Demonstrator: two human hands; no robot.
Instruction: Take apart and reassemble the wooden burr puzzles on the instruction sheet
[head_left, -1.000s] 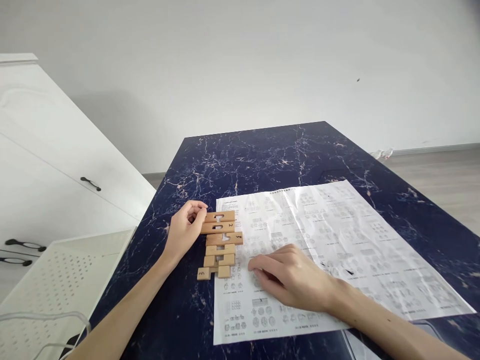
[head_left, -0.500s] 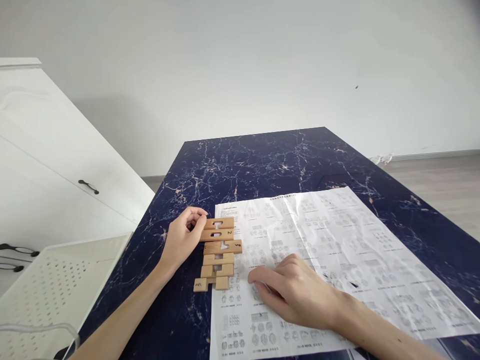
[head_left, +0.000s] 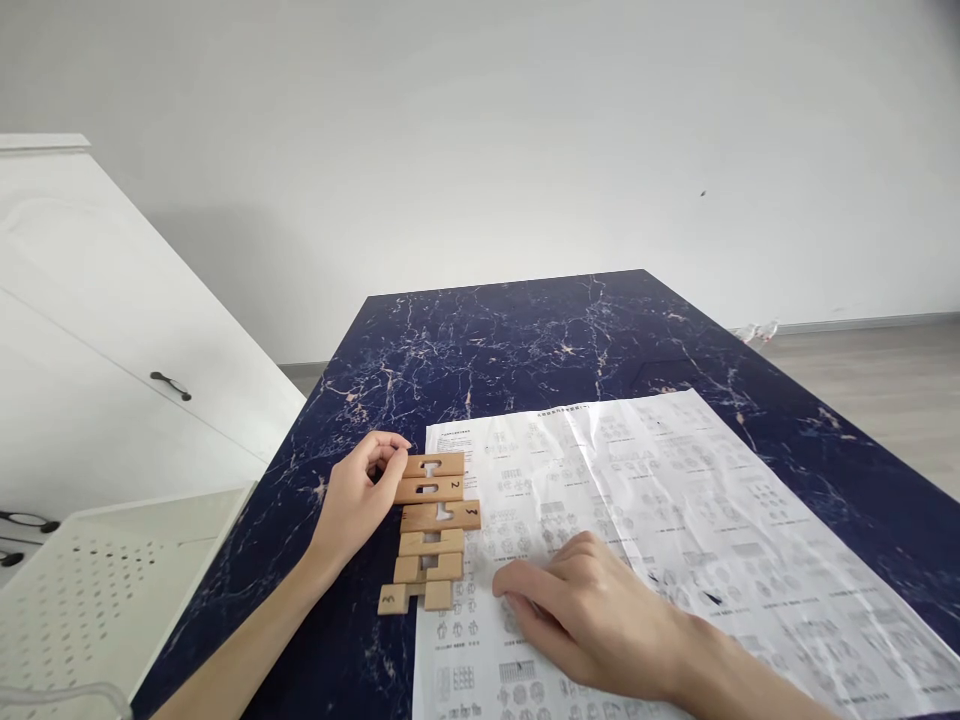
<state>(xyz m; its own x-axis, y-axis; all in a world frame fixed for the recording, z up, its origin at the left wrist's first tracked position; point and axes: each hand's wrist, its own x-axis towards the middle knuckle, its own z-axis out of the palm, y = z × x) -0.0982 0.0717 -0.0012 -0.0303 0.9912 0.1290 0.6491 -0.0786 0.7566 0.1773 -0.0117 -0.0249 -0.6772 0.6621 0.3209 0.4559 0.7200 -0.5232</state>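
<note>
Several notched wooden puzzle pieces (head_left: 440,515) lie in a column, partly over the left edge of a printed instruction sheet (head_left: 592,480). Some carry handwritten numbers, and the upper ones have cut-out slots. At the left end of the top wooden piece (head_left: 450,463) is my left hand (head_left: 362,490), its thumb and fingers pinched together there; its fingertips partly hide that end. My right hand (head_left: 592,610) rests on the sheet, right of the column. Its fingers are curled in, nothing shows in them, and it does not touch the pieces.
The sheet is creased and lies on a dark blue marbled table (head_left: 510,340). Left of the table stand a white cabinet (head_left: 112,300) with black handles and a pale perforated panel (head_left: 97,590). A white wall (head_left: 480,150) rises behind the table.
The view has tilted up slightly, so the table, sheet and pieces sit lower in the picture. Both hands keep nearly the same places and poses relative to the pieces.
</note>
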